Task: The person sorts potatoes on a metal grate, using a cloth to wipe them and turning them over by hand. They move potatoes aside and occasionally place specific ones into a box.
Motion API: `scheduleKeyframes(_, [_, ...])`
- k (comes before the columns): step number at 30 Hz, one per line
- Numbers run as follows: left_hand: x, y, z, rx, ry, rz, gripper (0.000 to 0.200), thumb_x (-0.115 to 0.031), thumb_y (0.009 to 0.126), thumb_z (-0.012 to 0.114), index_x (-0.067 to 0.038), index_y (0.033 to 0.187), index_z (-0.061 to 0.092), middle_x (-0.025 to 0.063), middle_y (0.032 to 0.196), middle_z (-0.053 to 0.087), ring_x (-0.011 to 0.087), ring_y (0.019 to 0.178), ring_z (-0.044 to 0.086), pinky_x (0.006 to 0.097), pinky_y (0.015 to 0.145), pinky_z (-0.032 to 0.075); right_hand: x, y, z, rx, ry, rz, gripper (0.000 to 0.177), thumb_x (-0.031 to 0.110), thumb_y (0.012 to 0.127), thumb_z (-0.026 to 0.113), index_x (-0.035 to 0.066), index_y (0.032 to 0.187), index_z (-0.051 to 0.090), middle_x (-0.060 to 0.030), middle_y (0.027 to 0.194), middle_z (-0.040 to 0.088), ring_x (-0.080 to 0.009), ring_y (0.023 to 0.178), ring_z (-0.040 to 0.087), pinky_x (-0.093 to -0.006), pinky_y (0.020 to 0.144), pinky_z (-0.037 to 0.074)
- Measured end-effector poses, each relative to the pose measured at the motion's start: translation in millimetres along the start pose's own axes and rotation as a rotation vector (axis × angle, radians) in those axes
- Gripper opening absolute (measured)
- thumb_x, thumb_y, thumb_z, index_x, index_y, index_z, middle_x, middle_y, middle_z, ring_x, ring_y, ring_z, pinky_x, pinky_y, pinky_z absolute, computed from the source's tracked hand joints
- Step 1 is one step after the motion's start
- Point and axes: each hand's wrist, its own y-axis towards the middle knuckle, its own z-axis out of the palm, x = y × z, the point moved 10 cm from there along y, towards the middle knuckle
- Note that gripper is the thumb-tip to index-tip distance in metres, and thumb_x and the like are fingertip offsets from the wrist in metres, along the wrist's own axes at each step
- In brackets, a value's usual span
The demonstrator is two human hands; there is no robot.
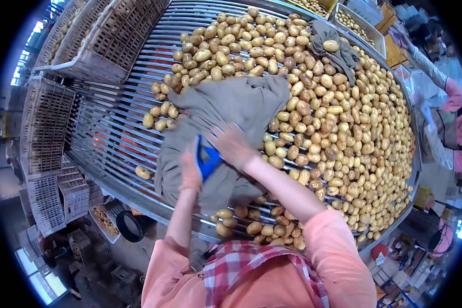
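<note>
A large grey-brown cloth [231, 102] lies spread over potatoes and metal rollers in the middle of the view. On its lower part is my left hand [191, 167], blurred, against a blue item [209, 163], with the fingers hard to make out. My right hand [233, 145] rests on the cloth just right of the blue item, fingers stretched and apart. Many yellow-brown potatoes [344, 123] cover the rollers to the right. A smaller dark cloth [333, 43] lies among them at the top, with one potato on it.
Plastic crates [49, 123] stand along the left edge of the metal roller table [113, 123]. Beyond the far edge is a white crate of potatoes [362, 31]. Another person's pink-sleeved arm [454, 92] shows at the right. A black round container [130, 226] sits below left.
</note>
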Motion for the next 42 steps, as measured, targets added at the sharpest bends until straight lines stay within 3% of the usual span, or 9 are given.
scheduleKeyframes(10, [-244,-145,107,0.831,-0.567,0.675,0.051,-0.034,0.081,0.060,-0.007,0.123,0.049,0.0158,0.116,0.054,0.0330,0.107,0.052,0.0390,0.092,0.041,-41,-373,-126,-0.268,0.206,1.049,0.034,0.032,0.078,0.063,0.001,0.090,0.060,-0.0201,0.082,0.061,-0.0365,0.078,0.058,-0.0408,0.070,0.045])
scheduleKeyframes(12, [-253,-100,84,0.903,-0.669,0.374,0.048,-0.031,0.083,0.061,-0.007,0.123,0.050,0.0160,0.117,0.055,0.0310,0.106,0.054,0.0376,0.093,0.041,-35,-420,-124,-0.353,0.187,1.160,0.031,0.030,0.078,0.063,0.001,0.089,0.060,-0.0209,0.081,0.060,-0.0370,0.078,0.058,-0.0409,0.070,0.044])
scheduleKeyframes(17, [-132,79,27,0.205,0.190,0.079,0.037,-0.013,0.081,0.055,-0.009,0.117,0.050,0.0173,0.112,0.055,0.0361,0.096,0.058,0.0454,0.084,0.046,-66,-470,-98,-0.309,0.298,1.480,0.029,0.023,0.078,0.064,-0.001,0.092,0.059,-0.0208,0.085,0.061,-0.0387,0.084,0.057,-0.0425,0.075,0.044])
scheduleKeyframes(21, [-74,134,43,0.114,0.174,0.219,0.037,-0.017,0.078,0.060,-0.011,0.114,0.053,0.0162,0.117,0.052,0.0353,0.099,0.057,0.0425,0.084,0.046,-47,-306,-198,-0.327,-0.357,0.811,0.037,0.016,0.077,0.062,-0.001,0.108,0.054,-0.0162,0.101,0.060,-0.0363,0.096,0.056,-0.0426,0.085,0.042])
scheduleKeyframes(24, [-68,145,61,0.250,-0.025,0.163,0.040,-0.023,0.076,0.064,-0.012,0.113,0.054,0.0164,0.120,0.052,0.0349,0.101,0.056,0.0406,0.086,0.045,-84,-189,-167,-0.203,0.268,0.690,0.041,0.020,0.081,0.061,-0.002,0.114,0.050,-0.0195,0.111,0.055,-0.0330,0.102,0.053,-0.0394,0.087,0.042])
scheduleKeyframes(29, [-52,85,66,0.321,-0.038,-0.014,0.035,-0.026,0.082,0.054,-0.008,0.112,0.050,0.0205,0.105,0.058,0.0390,0.099,0.054,0.0446,0.083,0.043,-174,-31,-38,0.020,-0.054,0.266,0.044,0.010,0.084,0.047,0.009,0.127,0.043,-0.0130,0.126,0.047,-0.0307,0.116,0.045,-0.0385,0.097,0.039])
scheduleKeyframes(32, [-42,39,69,0.466,-0.047,0.008,0.029,-0.021,0.084,0.048,-0.008,0.110,0.051,0.0196,0.108,0.057,0.0404,0.098,0.054,0.0448,0.081,0.044,-160,-21,-25,0.350,-0.099,0.399,0.044,0.008,0.083,0.045,0.011,0.127,0.044,-0.0098,0.128,0.045,-0.0283,0.121,0.040,-0.0387,0.097,0.039])
scheduleKeyframes(37, [-74,-13,67,0.705,0.266,0.230,0.020,-0.018,0.084,0.047,-0.008,0.099,0.056,0.0164,0.095,0.057,0.0344,0.090,0.059,0.0427,0.077,0.047,-116,-118,-27,0.278,0.027,0.370,0.045,0.002,0.078,0.053,0.010,0.122,0.047,-0.0157,0.122,0.048,-0.0345,0.115,0.044,-0.0421,0.097,0.038])
scheduleKeyframes(42, [-135,51,53,0.146,0.136,0.358,0.033,-0.028,0.079,0.058,-0.006,0.104,0.057,0.0173,0.102,0.057,0.0350,0.094,0.055,0.0445,0.079,0.045,-112,-222,-66,-0.312,0.764,0.675,0.037,0.011,0.081,0.061,0.008,0.116,0.050,-0.0121,0.108,0.055,-0.0230,0.099,0.054,-0.0320,0.084,0.045])
